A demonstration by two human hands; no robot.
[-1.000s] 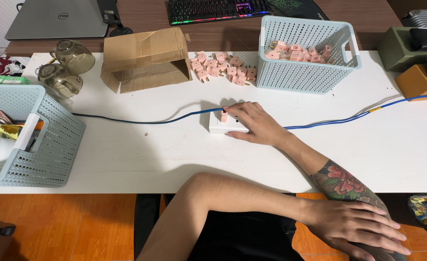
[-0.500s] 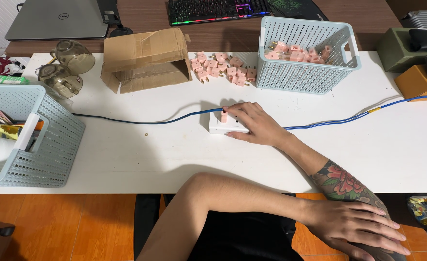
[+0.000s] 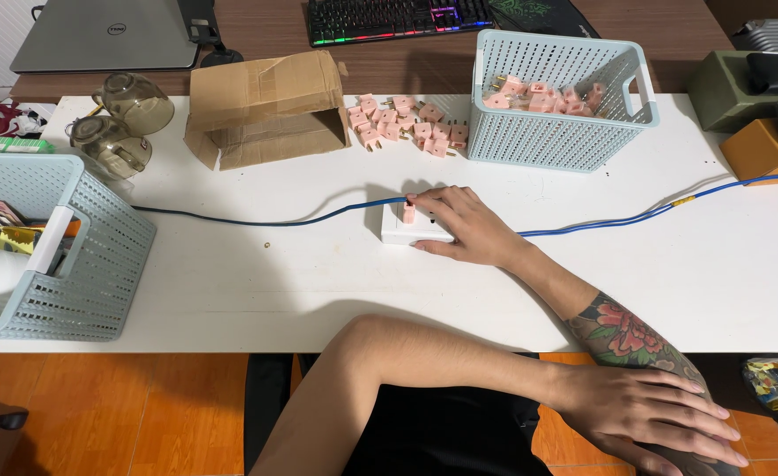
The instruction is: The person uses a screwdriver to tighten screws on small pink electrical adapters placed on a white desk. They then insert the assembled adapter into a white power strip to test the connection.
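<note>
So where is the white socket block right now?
In the head view the white socket block lies mid-table on the white table, under the fingers of the right hand, with the blue cable running off to either side, in front of the loose pink plugs.

Right hand: palm down, reaching forward from the lower right of the head view, fingers gently curled and pointing left, thumb tucked along the near side.
Right wrist: straight, in line with the forearm.
Right forearm: runs diagonally up and left, bearing a floral tattoo in red and green near the elbow.
Left hand: flat and loose, 4 fingers spread a little and pointing right, lying over the right upper arm just behind the elbow.
Left forearm: bare, crossing the body from lower left to right, elbow bent and raised near the middle of the view.
Arms: crossed, left under the right.
</note>
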